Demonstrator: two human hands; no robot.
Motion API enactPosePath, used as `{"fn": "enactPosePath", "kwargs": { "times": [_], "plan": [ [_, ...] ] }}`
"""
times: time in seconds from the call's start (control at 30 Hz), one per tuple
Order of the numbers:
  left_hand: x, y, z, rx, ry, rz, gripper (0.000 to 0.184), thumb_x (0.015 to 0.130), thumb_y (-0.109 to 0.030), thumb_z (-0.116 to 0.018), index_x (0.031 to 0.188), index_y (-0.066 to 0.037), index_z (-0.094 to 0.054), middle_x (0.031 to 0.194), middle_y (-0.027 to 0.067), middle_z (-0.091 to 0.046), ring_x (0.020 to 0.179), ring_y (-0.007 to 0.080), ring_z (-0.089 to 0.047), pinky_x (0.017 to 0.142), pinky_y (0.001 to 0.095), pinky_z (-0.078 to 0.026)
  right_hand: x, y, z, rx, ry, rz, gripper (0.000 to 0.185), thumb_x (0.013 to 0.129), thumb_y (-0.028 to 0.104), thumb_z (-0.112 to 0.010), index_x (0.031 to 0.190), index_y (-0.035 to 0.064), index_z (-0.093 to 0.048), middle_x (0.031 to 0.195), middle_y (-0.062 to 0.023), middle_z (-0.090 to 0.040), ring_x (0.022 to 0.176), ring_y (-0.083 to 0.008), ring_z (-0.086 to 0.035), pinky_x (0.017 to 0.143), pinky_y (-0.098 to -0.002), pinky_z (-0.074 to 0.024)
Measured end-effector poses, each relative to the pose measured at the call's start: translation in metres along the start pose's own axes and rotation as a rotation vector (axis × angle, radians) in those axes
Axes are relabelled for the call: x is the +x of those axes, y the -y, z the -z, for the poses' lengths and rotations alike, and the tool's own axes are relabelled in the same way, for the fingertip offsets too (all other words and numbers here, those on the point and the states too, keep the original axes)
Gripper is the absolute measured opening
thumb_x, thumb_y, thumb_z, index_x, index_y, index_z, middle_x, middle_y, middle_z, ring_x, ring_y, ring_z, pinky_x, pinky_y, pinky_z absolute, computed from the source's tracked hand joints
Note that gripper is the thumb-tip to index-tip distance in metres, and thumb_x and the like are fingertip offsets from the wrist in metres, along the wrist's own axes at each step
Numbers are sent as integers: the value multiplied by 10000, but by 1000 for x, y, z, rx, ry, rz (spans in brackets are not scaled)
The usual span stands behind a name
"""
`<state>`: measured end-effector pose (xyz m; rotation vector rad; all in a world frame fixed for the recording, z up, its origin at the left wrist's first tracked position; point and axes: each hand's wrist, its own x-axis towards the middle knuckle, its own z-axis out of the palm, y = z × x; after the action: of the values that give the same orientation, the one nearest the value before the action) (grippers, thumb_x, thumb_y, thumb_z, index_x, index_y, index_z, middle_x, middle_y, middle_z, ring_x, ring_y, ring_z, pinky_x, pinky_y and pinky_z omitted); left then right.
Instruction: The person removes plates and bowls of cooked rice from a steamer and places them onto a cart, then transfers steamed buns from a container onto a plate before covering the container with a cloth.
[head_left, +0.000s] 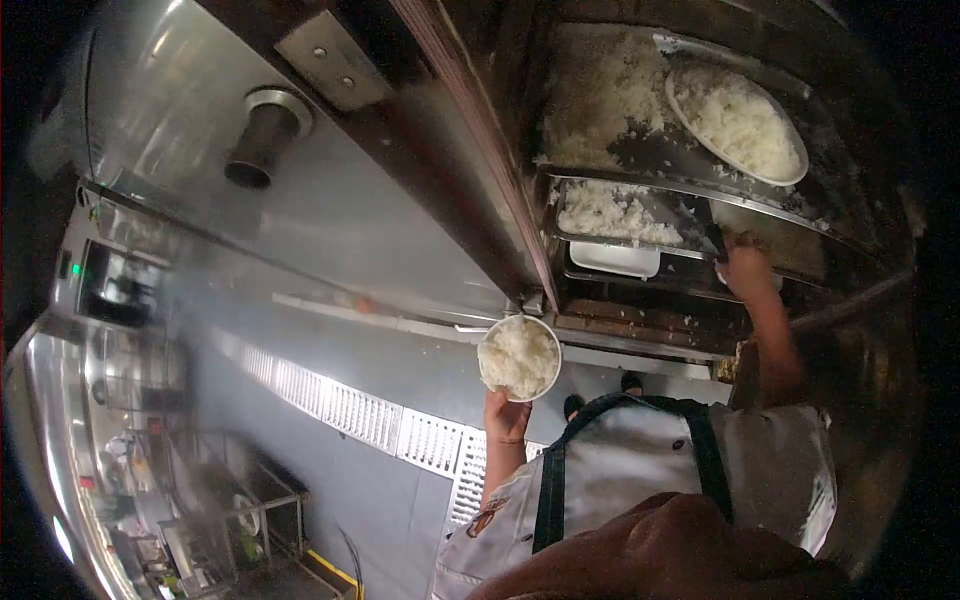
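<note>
My left hand (508, 415) grips the rim of a round white bowl (519, 358) heaped with white rice, held out over the floor. On the right, my right hand (745, 268) is closed around a dark handle-like tool (713, 238) at the front of a steaming cabinet. Beside that tool lies a metal tray (668, 222) with rice (605, 212) on its left part. Higher in the cabinet, an oval white dish (740, 125) full of rice rests on a tray with scattered rice.
A white rectangular container (614, 260) sits under the lower tray. The cabinet's open door (400, 190) stands to the left of the trays. A drain grate (370, 415) crosses the grey floor. A metal rack (300, 497) with items stands at the lower left.
</note>
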<state>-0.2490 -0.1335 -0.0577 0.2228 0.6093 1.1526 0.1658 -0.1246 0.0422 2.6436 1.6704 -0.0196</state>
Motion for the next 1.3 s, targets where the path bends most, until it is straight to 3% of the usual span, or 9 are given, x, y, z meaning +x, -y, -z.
{"fn": "enactPosePath", "kwargs": {
  "times": [0.1,0.2,0.3,0.4,0.6,0.83,0.9,1.0,1.3],
  "plan": [
    [1,-3,7,-2,18,-4,717,644,-197,-679,1253,-67,-324,1217,102,-436,1095,264,-460,865,358,-443,12,-11,-31,-169,91,40,607,727,134,-564,1249,-39,-308,1125,-303,-432,946,-390,-515,811,-433,-433],
    [5,-5,16,-5,15,-5,690,654,-188,-671,1245,-65,-337,1209,102,-444,1087,265,-466,856,356,-451,10,-7,-21,153,247,-44,607,732,93,-552,1279,25,-299,1107,-274,-461,908,-337,-548,759,-417,-466],
    [7,-9,9,-7,-2,-31,675,659,-192,-672,1237,-64,-349,1190,99,-461,1066,262,-481,823,347,-472,10,-50,-93,589,-297,417,555,753,28,-521,1270,24,-318,952,-195,-553,715,-249,-589,582,-363,-492],
    [7,-11,2,-14,-6,-48,677,657,-202,-680,1234,-65,-353,1176,97,-473,1048,260,-495,801,337,-485,-39,-14,-10,1303,203,-98,488,781,0,-501,1247,21,-355,887,-119,-563,645,-151,-548,532,-295,-468],
    [13,-31,22,-5,-33,-2,695,653,-207,-689,1239,-63,-345,1202,98,-455,1085,261,-469,874,362,-442,-63,3,41,1136,384,-48,584,765,-50,-488,1307,38,-287,796,-55,-516,526,-66,-428,450,-216,-364],
    [21,-34,24,-55,-45,-25,660,670,-179,-669,1235,-68,-348,1177,109,-469,1047,266,-496,816,354,-480,-52,26,16,470,46,619,563,749,-6,-484,1279,-11,-293,694,-140,-582,585,-276,-555,549,-379,-440],
    [25,-36,31,-71,-34,-20,644,678,-170,-660,1233,-68,-350,1174,111,-471,1038,269,-501,792,352,-491,-47,61,38,287,275,444,556,742,9,-466,1265,-42,-287,684,-211,-582,633,-376,-567,597,-434,-449],
    [26,-37,37,-83,-17,-17,616,691,-162,-648,1226,-69,-358,1168,108,-475,1022,265,-510,755,347,-505,-23,88,8,236,253,305,601,713,52,-471,1261,-56,-250,753,-262,-559,720,-404,-559,662,-452,-465],
    [28,-43,47,10,-53,51,585,685,-184,-658,1192,-64,-391,1127,93,-502,971,231,-534,723,309,-498,32,49,-63,324,-107,-43,626,681,20,-489,1261,-49,-264,688,-298,-543,669,-400,-560,610,-440,-467]
  ]
}}
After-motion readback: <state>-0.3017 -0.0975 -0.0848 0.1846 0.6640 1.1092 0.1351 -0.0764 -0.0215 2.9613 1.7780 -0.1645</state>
